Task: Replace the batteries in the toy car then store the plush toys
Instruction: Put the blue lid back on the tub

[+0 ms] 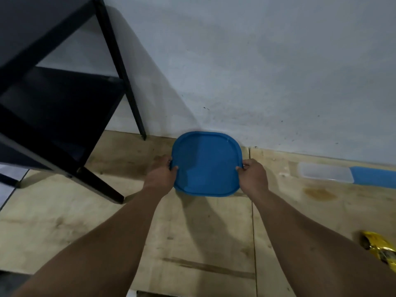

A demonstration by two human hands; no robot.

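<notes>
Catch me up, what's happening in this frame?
A person grips a blue lid by its two side edges, left hand and right hand, at the foot of the wall on the wooden floor. Whether a container sits under it cannot be told. A black shelf unit stands to the left. A clear container with a blue lid lies to the right, and a yellow toy car at the right edge. No plush toys are visible.

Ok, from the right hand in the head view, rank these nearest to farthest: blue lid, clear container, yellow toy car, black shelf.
1. blue lid: held by right hand.
2. clear container: right, by the wall.
3. yellow toy car: far right, lower.
4. black shelf: left side; close to the car's rank.
</notes>
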